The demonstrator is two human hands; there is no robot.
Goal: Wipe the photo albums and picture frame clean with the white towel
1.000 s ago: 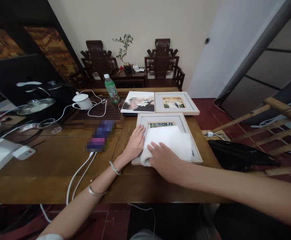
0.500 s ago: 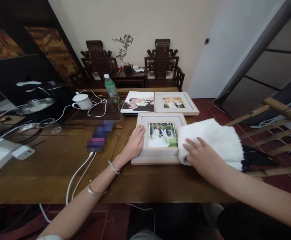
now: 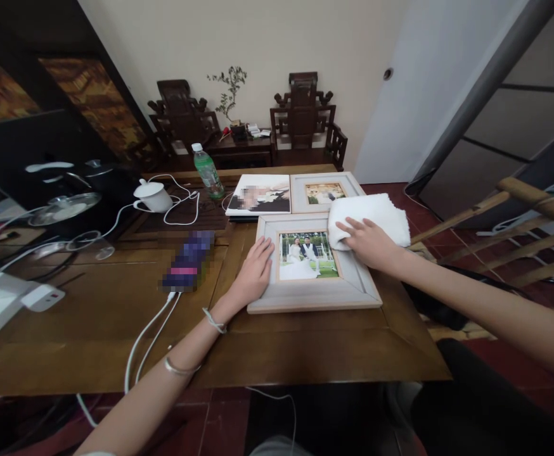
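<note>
On the wooden worktop (image 3: 305, 354) a pale framed wedding photograph (image 3: 315, 297) is laid flat. Its left edge is pressed by the left hand (image 3: 254, 275), laid flat with fingers together and nothing gripped. At the frame's far right corner a white towel (image 3: 381, 212) is pressed down by the right hand (image 3: 369, 244), its fingers spread on top. Beyond, a smaller framed photograph (image 3: 324, 192) and a photo album (image 3: 258, 195) are seen side by side.

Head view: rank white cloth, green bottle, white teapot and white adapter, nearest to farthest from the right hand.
From the right hand:
1. white cloth: directly under the hand, at the near frame's far right corner.
2. green bottle: far side of the table, left of the hand.
3. white teapot: further left than the bottle.
4. white adapter: far left edge.
</note>
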